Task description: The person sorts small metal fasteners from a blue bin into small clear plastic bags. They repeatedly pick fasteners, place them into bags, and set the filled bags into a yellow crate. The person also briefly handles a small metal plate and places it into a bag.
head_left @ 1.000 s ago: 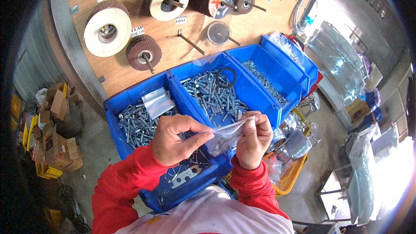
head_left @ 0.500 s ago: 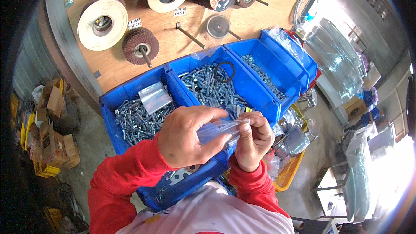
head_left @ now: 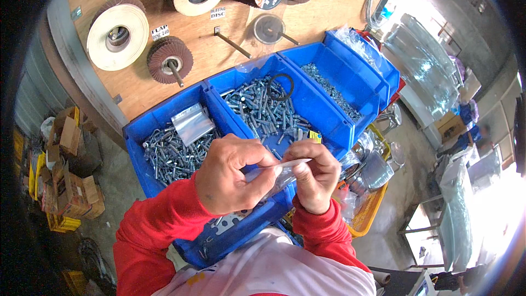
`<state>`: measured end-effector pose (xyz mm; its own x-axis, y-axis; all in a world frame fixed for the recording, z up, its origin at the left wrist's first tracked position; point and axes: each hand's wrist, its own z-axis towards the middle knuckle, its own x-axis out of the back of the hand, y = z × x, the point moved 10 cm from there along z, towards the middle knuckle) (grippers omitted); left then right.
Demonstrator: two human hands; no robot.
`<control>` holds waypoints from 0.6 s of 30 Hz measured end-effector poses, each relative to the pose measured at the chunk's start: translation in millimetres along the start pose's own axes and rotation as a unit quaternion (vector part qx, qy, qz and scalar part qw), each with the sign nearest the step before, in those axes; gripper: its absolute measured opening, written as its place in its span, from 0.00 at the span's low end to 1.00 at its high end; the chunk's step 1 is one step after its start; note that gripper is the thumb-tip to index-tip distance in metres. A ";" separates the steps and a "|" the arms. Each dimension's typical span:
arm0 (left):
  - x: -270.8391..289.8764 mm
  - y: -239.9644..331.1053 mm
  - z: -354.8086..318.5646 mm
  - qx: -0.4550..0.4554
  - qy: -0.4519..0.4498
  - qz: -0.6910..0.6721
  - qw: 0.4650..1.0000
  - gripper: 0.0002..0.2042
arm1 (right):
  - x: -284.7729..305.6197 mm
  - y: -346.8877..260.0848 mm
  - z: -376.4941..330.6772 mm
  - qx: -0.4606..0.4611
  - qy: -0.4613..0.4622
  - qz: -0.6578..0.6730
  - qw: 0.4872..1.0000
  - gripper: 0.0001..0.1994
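A small clear plastic bag is stretched between my two hands, above the front of the blue bins. My left hand pinches one end of its upper edge between thumb and fingers. The other end is gripped by my right hand, thumb on top. What the bag contains, if anything, I cannot make out. Beyond my hands, a blue bin holds many bolts and a black ring. To the left, another bin of bolts has a stack of clear bags lying on it.
A wooden board behind the bins carries abrasive discs on protruding metal rods. Another blue bin with small hardware stands right. A yellow crate of metal parts is at lower right. Cardboard boxes sit at far left.
My left fingers have closed onto the bag's upper edge, which is now pulled straight between both hands. Before, the left thumb and forefinger were spread around the bag. The view has shifted slightly.
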<state>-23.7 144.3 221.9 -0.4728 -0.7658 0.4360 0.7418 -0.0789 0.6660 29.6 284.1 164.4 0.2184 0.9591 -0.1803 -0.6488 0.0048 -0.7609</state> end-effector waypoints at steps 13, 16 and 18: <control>-8.2 -12.7 -3.2 0.002 -0.009 0.037 0.999 0.04 | 8.2 11.7 -6.5 -0.009 -0.004 -0.061 0.998 0.05; -7.6 -17.9 -2.7 0.008 0.010 0.033 0.999 0.04 | 9.7 26.3 -8.6 -0.071 -0.007 -0.020 0.997 0.05; -7.9 -19.6 -1.5 0.014 0.008 0.035 0.999 0.04 | 10.6 32.5 -10.6 -0.084 -0.001 0.014 0.996 0.06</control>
<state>-33.8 151.0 204.5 -0.4127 -0.7792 0.4718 0.7586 -0.0073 0.6515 18.6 291.4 131.2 0.2009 0.9588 -0.2010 -0.5226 -0.0686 -0.8498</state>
